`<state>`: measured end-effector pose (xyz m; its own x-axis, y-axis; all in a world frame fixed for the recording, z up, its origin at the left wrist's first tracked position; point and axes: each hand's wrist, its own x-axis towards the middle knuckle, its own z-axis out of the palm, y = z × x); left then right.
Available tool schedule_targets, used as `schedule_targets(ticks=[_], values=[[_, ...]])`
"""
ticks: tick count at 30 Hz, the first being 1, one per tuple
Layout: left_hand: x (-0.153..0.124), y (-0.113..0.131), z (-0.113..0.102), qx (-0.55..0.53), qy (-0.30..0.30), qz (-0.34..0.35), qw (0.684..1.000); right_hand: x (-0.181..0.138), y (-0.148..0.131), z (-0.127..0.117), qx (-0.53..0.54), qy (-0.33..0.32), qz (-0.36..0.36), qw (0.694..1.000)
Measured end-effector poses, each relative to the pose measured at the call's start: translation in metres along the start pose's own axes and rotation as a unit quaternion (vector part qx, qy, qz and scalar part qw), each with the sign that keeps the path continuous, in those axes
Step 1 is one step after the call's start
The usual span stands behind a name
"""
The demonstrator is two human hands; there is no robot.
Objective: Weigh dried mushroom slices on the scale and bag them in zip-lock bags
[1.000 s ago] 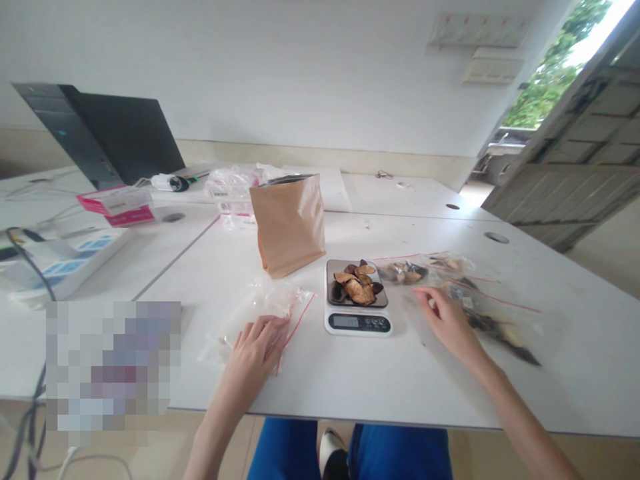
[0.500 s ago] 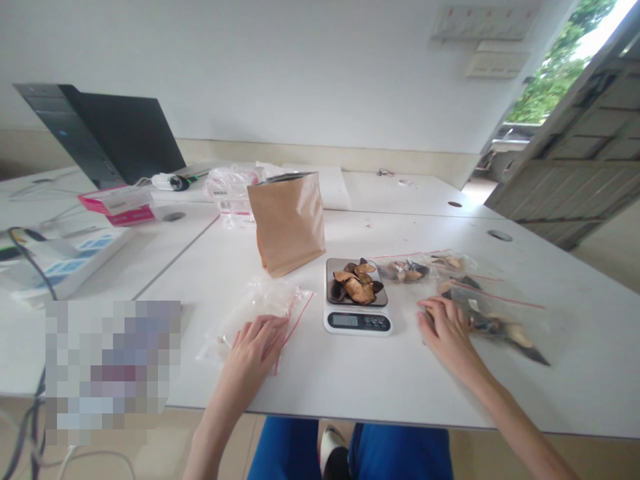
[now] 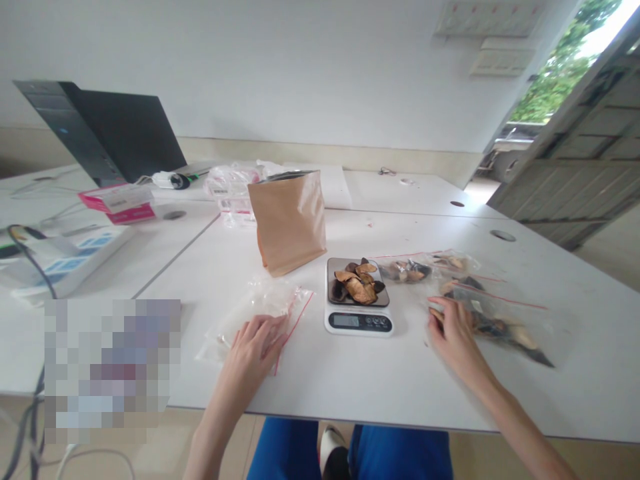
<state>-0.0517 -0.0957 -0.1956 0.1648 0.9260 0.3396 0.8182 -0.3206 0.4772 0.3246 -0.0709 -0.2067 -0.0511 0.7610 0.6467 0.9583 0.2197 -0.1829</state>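
Observation:
My left hand lies flat with fingers spread on a pile of empty clear zip bags with red seals. A small digital scale stands in the middle, heaped with brown dried slices. My right hand rests with fingers stretched out against the near end of a filled clear bag of dark dried pieces. Two more filled bags lie behind it. A brown paper pouch stands upright behind the scale.
A black laptop, a pink box, a white-and-blue box and cables sit at the left. More plastic packets lie behind the pouch. A wooden door stands open at the right. The white table's front edge is close to me.
My right hand slid rightward, away from the scale, pushing the filled bag to the right. My left hand stayed on the empty bags.

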Motion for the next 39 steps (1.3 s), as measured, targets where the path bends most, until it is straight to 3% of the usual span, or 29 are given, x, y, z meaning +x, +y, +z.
schedule_targets(ticks=[5, 8, 14, 21, 25, 39], values=[[-0.002, -0.001, 0.0, 0.006, -0.005, -0.004, 1.0, 0.004, 0.001, -0.003, 0.023, 0.006, 0.005, 1.0], [-0.002, 0.0, -0.001, 0.012, 0.001, -0.002, 1.0, 0.01, -0.014, -0.009, 0.025, 0.006, -0.01, 1.0], [-0.001, -0.002, 0.0, 0.008, 0.007, 0.008, 1.0, 0.039, -0.065, -0.011, 0.066, -0.087, -0.082, 0.991], [0.002, -0.002, 0.0, -0.006, 0.002, 0.005, 1.0, 0.084, -0.081, -0.005, 0.132, -0.133, -0.132, 0.973], [0.002, -0.002, -0.001, -0.008, 0.008, 0.007, 1.0, 0.084, -0.094, -0.006, 0.102, -0.19, -0.165, 0.963], [0.003, -0.002, -0.001, -0.025, 0.0, 0.0, 1.0, 0.08, -0.136, 0.012, 0.02, -0.192, -0.226, 0.955]])
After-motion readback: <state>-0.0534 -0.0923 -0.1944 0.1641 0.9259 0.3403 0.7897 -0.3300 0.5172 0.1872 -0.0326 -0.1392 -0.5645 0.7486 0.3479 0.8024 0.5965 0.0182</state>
